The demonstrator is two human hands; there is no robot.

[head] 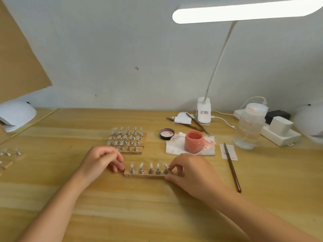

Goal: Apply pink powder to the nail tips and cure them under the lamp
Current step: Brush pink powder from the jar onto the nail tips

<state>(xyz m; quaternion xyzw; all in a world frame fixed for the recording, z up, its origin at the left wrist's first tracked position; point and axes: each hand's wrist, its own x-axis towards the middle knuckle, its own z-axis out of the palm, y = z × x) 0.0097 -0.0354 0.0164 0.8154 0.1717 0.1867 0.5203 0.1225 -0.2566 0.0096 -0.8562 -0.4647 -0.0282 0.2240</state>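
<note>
While the open jar of pink powder (194, 141) and brush (232, 170) wait untouched on the desk (122, 206), left hand (99, 161) and right hand (190, 172) pinch opposite ends of a strip (147, 173) of five seemingly clear nail tips (150, 165), powdering and curing apparently pending.

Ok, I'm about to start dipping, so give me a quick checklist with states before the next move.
1. Round pink powder jar open, black lid off beside it: ok.
2. Wooden strip with five clear nail tips held at both ends, left hand and right hand: ok.
3. Long brown brush lying within reach on the right: ok.
4. Tips on this strip already coated with pink: cannot tell.
5. White dome curing lamp at the left edge switched on: cannot tell.
</note>
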